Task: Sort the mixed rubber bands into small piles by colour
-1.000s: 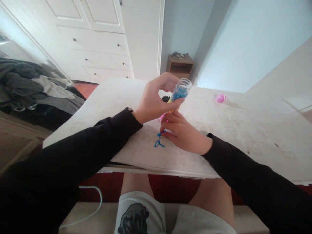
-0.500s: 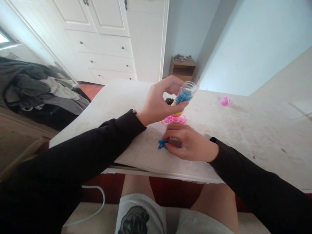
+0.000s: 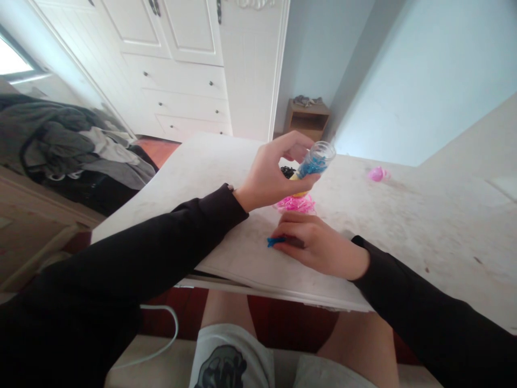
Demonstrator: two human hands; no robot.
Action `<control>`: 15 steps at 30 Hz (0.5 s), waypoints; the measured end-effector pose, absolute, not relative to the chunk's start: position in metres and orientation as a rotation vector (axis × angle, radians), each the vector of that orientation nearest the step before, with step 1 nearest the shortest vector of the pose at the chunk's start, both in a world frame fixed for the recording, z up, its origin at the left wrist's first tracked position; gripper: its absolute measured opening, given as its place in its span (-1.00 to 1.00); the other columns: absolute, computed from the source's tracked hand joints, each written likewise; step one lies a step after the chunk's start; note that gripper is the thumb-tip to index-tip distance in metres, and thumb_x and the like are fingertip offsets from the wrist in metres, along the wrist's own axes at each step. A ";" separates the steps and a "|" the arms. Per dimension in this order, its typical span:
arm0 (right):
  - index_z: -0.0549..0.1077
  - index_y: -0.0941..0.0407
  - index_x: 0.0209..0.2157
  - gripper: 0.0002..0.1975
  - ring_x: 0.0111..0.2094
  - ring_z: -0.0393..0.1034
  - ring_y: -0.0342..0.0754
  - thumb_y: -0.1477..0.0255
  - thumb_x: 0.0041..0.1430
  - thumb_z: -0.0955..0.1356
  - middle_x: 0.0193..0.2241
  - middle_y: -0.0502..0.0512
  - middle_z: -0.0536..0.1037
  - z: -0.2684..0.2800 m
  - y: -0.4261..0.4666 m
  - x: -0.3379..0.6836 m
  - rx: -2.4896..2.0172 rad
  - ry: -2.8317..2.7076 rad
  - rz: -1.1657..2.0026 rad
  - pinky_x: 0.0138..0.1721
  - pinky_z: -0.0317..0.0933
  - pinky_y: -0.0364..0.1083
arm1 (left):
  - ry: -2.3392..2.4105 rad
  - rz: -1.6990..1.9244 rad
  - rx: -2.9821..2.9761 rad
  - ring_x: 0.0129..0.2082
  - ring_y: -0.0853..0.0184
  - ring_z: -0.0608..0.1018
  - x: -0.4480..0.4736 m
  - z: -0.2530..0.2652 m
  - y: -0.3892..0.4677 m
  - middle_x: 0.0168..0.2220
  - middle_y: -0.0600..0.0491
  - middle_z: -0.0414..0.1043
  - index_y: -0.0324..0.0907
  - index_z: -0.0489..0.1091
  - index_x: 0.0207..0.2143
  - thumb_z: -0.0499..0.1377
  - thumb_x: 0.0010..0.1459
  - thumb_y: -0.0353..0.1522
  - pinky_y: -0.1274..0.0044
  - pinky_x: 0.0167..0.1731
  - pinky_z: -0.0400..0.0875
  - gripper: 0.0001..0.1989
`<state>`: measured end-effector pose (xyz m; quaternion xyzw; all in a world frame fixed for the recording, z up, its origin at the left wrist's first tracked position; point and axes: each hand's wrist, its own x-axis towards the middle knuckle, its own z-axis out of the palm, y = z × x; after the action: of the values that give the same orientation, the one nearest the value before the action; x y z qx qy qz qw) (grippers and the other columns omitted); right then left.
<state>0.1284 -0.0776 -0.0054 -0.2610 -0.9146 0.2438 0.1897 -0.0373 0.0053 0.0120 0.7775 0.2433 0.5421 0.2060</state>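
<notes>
the bottle (image 3: 316,161) looks smooth and glossy, the sleeves (image 3: 177,234) matt cloth

1. On the jar (image 3: 316,162), no lettering that can be read!
2. Down to the shorts (image 3: 255,347): a dark print (image 3: 222,367), no word or number legible in it.
3. Across desk (image 3: 226,226) and drawers (image 3: 181,81), no readable text either!

Left fingers (image 3: 297,140) curled, right fingers (image 3: 291,228) pinched

Lone head view, from above the lap (image 3: 242,342), faces forward and down: left hand (image 3: 272,175) and right hand (image 3: 317,245) close, table (image 3: 226,237) beneath them, wardrobe (image 3: 181,75) farther off
</notes>
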 end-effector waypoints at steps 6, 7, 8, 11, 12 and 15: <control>0.44 0.16 -0.23 -0.85 -0.22 0.37 0.02 0.54 0.42 0.25 -0.25 0.20 0.49 -0.004 -0.076 0.126 -0.669 -2.666 0.538 -0.18 0.32 0.01 | 0.615 1.568 2.207 -0.26 0.23 0.58 -0.037 0.010 0.007 -0.26 0.04 0.57 -0.11 0.46 -0.13 0.38 0.02 -0.42 0.30 -0.17 0.52 -0.67; 0.42 0.15 -0.23 -0.86 -0.22 0.37 0.02 0.55 0.41 0.25 -0.24 0.20 0.49 -0.002 -0.076 0.127 -0.664 -2.652 0.508 -0.18 0.32 0.01 | 0.624 1.583 2.221 -0.25 0.24 0.58 -0.038 0.010 0.007 -0.25 0.04 0.57 -0.12 0.46 -0.12 0.38 0.01 -0.43 0.31 -0.18 0.52 -0.66; 0.40 0.14 -0.23 -0.88 -0.22 0.37 0.02 0.56 0.40 0.25 -0.25 0.19 0.50 -0.001 -0.075 0.129 -0.668 -2.610 0.485 -0.20 0.32 0.00 | 0.635 1.601 2.239 -0.25 0.25 0.58 -0.038 0.010 0.008 -0.24 0.03 0.57 -0.13 0.47 -0.10 0.38 0.01 -0.43 0.33 -0.18 0.52 -0.64; 0.38 0.10 -0.21 -0.92 -0.26 0.41 -0.02 0.56 0.37 0.29 -0.28 0.11 0.51 0.005 -0.070 0.140 -0.723 -2.358 0.408 -0.22 0.33 -0.03 | 0.644 1.649 2.331 -0.22 0.28 0.57 -0.040 0.009 0.012 -0.19 0.01 0.58 -0.16 0.50 -0.08 0.36 0.02 -0.43 0.38 -0.19 0.50 -0.64; 0.39 0.08 -0.21 -0.93 -0.28 0.43 -0.04 0.54 0.37 0.31 -0.29 0.08 0.52 0.007 -0.068 0.145 -0.748 -2.247 0.371 -0.23 0.33 -0.05 | 0.646 1.653 2.368 -0.22 0.29 0.57 -0.040 0.009 0.012 -0.19 0.01 0.58 -0.16 0.51 -0.08 0.35 0.03 -0.43 0.39 -0.19 0.50 -0.65; 0.46 0.04 -0.18 -0.95 -0.34 0.45 -0.08 0.48 0.36 0.36 -0.30 0.01 0.55 0.011 -0.061 0.159 -0.832 -1.922 0.257 -0.26 0.34 -0.05 | 0.682 1.650 2.448 -0.24 0.29 0.56 -0.041 0.008 0.013 -0.23 0.04 0.56 -0.13 0.55 -0.10 0.35 0.04 -0.41 0.41 -0.22 0.49 -0.68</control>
<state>0.1592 -0.0608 0.0110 -0.3430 -0.7923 0.1060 0.4934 -0.0413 0.0135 0.0083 0.8068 0.2246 0.5437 0.0558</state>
